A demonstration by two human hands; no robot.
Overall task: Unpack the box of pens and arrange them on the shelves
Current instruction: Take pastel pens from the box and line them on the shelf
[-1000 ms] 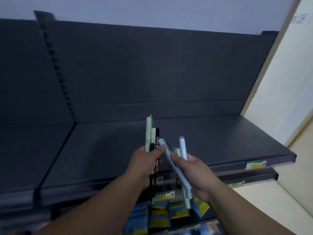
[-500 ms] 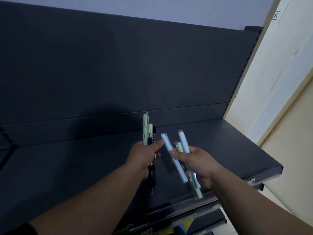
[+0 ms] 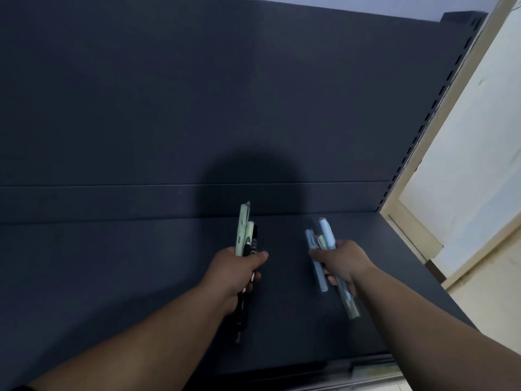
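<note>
My left hand (image 3: 232, 273) grips a bundle of wrapped pens (image 3: 245, 231), pale green and black, held upright over the dark shelf (image 3: 112, 277). My right hand (image 3: 342, 263) grips another bundle of wrapped pens (image 3: 321, 238), light blue and pale green, their lower ends sticking out below my fist. The two bundles are apart, roughly a hand's width between them. Both hover just above the shelf board, near its middle right. No box is in view.
The shelf's dark back panel (image 3: 197, 94) rises behind the hands. A slotted upright (image 3: 428, 114) closes the unit on the right, with a cream wall (image 3: 479, 136) beyond it. The shelf's front rail (image 3: 366, 368) with a price-label strip runs along the bottom right.
The hands have drawn apart, the right one moving right with the blue pen it took from beside the left bundle. My view has shifted closer and right, over the shelf.
</note>
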